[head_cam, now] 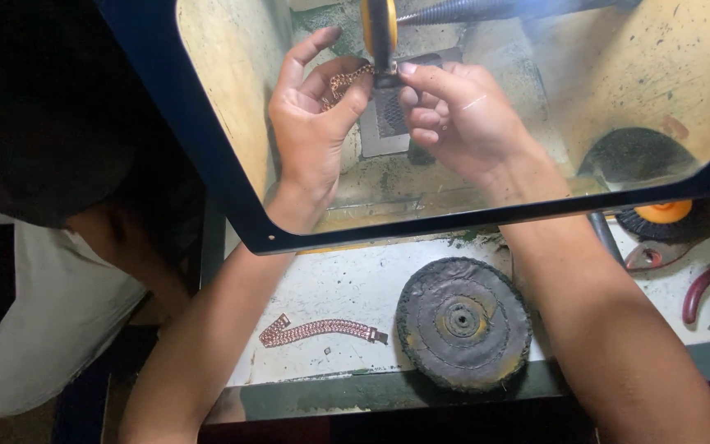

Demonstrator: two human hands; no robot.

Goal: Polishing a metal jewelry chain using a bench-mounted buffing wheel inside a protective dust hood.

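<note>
Polishing booth: both hands [371, 107] pinch chain bracelet [345, 82] against yellow wheel [379, 29].

Grimy white workbench [347, 288] w/ dark-framed clear shield [207, 148], yellowed dusty booth walls [223, 57], dim floor at left.

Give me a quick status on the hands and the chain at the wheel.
Left hand and right hand both shut on copper chain, pressed to yellow polishing wheel behind clear shield. Spare bracelet, worn buffing disc lie nearer, clear of hands.
</note>
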